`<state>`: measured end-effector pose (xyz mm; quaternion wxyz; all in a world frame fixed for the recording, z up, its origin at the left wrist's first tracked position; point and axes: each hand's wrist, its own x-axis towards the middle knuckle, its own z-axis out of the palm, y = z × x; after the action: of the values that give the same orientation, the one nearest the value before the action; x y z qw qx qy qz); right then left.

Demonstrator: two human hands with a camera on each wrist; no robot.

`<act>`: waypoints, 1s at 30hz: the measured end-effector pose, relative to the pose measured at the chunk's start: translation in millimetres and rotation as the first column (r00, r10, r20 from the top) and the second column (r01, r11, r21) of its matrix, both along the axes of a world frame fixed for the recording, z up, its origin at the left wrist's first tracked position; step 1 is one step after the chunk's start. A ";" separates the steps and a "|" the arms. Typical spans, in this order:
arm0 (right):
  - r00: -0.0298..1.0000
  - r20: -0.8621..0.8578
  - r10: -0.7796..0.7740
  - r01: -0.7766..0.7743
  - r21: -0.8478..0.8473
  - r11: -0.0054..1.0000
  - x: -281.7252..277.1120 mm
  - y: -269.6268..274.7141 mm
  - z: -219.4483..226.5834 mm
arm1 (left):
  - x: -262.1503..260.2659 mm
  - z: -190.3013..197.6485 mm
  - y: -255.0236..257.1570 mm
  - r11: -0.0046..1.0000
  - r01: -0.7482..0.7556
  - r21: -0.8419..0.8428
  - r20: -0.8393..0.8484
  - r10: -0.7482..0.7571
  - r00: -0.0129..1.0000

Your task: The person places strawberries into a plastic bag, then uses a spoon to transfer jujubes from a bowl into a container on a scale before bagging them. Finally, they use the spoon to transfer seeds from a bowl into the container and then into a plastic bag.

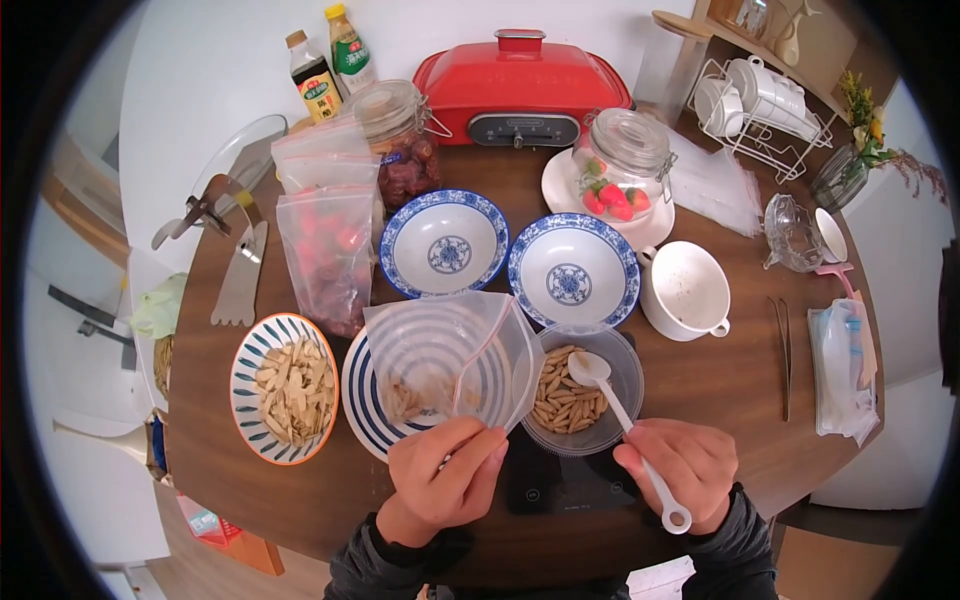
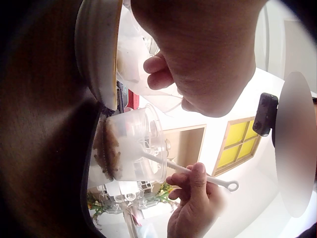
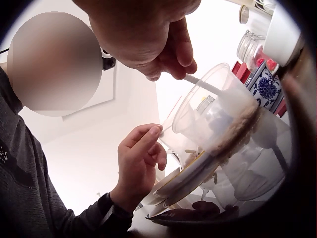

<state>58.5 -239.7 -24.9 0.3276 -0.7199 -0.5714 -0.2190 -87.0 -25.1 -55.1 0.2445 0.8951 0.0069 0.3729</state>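
Note:
The left hand (image 1: 445, 478) pinches the edge of a clear zip bag (image 1: 450, 350), which lies over a blue-striped plate (image 1: 362, 400) with some pale pieces showing through. The right hand (image 1: 685, 468) grips the handle of a white spoon (image 1: 622, 410). Its bowl is inside a clear plastic tub (image 1: 632, 375) holding small tan pieces (image 1: 565, 405). In the left wrist view the spoon (image 2: 184, 169) slants into the tub (image 2: 133, 144) from the right hand (image 2: 195, 203). From the right wrist view, the left hand (image 3: 141, 163) is beside the tub (image 3: 198, 109), fingertips together at the bag's edge.
An oval bowl of pale slices (image 1: 295, 390) stands left. Beyond are filled zip bags (image 1: 330, 250), two blue-patterned bowls (image 1: 445, 245), a white two-handled cup (image 1: 685, 290), glass jars (image 1: 625, 150) and a red cooker (image 1: 520, 90). Tweezers (image 1: 785, 360) and a bag pack (image 1: 842, 370) lie right.

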 end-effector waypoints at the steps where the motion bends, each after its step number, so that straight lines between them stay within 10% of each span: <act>1: 1.000 0.002 0.001 -0.001 0.001 1.000 -0.1 0.1 0.5 | 0.0 -0.2 0.0 1.000 -0.001 0.001 0.002 0.001 1.000; 12: 0.959 -0.277 0.055 -0.013 0.150 0.989 -7.4 -16.5 4.2 | 0.3 -0.6 0.3 1.000 0.007 -0.005 0.034 -0.006 0.999; 22: 0.958 -0.075 0.275 -0.277 -0.006 0.961 -10.3 -9.8 16.2 | 1.5 -3.9 -0.5 1.000 0.007 0.016 0.057 -0.008 0.998; 30: 0.982 -0.189 -0.011 0.039 0.145 0.989 -4.0 -15.7 9.7 | 2.7 -3.6 0.5 1.000 0.017 0.014 0.090 -0.018 0.996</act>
<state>54.5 -255.4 -15.1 0.4295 -0.7183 -0.5110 -0.1962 -84.2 -24.6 -58.7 0.2418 0.8790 -0.0147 0.4106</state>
